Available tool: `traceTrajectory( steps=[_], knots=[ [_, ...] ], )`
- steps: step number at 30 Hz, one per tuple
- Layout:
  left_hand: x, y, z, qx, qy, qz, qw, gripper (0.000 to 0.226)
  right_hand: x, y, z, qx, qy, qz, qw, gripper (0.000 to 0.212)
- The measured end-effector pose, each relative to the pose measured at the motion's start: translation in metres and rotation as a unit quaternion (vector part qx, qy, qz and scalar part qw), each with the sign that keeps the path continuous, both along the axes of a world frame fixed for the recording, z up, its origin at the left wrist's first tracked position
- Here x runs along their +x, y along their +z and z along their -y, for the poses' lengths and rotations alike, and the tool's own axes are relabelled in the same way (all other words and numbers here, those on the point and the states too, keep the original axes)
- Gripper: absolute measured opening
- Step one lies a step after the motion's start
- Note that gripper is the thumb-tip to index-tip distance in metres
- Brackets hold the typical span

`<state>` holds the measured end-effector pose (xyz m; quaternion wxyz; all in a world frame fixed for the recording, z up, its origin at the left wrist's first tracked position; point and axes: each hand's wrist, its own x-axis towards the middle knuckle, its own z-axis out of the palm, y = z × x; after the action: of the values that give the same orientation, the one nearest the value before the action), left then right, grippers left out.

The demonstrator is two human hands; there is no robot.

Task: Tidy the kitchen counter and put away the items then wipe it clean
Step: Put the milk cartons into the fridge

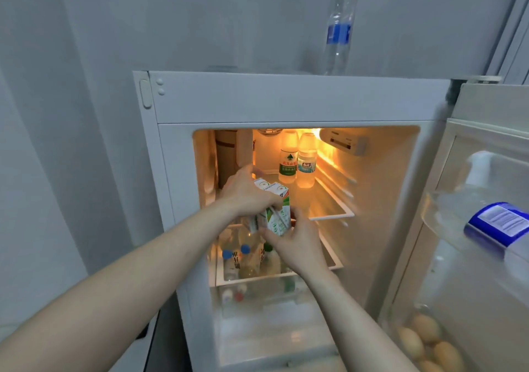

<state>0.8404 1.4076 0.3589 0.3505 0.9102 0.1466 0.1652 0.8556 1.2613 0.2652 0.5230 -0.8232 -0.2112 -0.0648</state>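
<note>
Head view looks down into an open fridge (286, 100) with the light on inside, and both hands are reaching in at the middle level. Left hand (246, 194) is wrapped over the top and side of a small white and green carton (276, 214), fingers closed around it, while the right hand (297, 243) grips the same carton from underneath and the right side. So the carton is held in the air between the two hands, just in front of the top shelf (332, 208) and above a drawer (274, 274) packed with little bottles. Back on that top shelf stand two bottles, one with a green label (287, 162) and one with a blue label (307, 161), right beside each other. A clear water bottle (339, 28) stands on top of the fridge. Over on the right the open door (469, 228) has eggs (429, 340) in a lower rack, kinda blurry.
</note>
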Motion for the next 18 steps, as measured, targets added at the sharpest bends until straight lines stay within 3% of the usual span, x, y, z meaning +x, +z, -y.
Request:
traceTrajectory(
  steps=[9, 18],
  knots=[
    [0.068, 0.001, -0.012, 0.03, 0.022, -0.035, 0.999, 0.089, 0.066, 0.007, -0.02, -0.041, -0.023, 0.004, 0.999, 0.045],
    [0.086, -0.018, -0.024, 0.02, 0.013, -0.08, 0.997, 0.096, 0.095, -0.005, -0.028, -0.093, -0.012, -0.011, 0.996, 0.045]
  ],
)
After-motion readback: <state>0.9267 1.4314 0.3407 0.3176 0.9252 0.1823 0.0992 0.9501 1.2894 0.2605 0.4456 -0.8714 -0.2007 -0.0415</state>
